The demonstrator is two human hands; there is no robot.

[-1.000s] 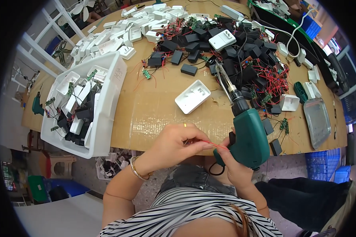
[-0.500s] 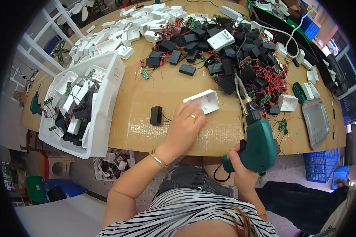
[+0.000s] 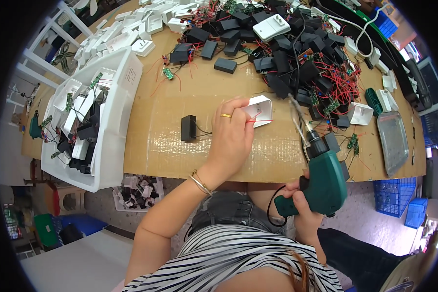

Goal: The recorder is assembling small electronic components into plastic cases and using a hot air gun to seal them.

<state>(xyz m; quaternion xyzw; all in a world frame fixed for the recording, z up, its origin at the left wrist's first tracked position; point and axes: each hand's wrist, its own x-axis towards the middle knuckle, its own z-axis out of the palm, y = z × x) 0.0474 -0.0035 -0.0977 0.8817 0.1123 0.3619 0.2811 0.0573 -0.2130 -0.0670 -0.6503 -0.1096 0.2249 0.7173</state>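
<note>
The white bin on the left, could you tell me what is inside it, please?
The white bin holds white casings, black boxes and small green circuit boards with wires. Whatever lies beneath that pile is covered.

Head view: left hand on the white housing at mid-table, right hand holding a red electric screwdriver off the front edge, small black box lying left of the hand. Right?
Not quite. The head view shows the electric screwdriver is green, not red. The rest holds: the left hand rests on the white housing, the right hand grips the tool off the table's front edge, and the small black box lies left of the hand.
</note>
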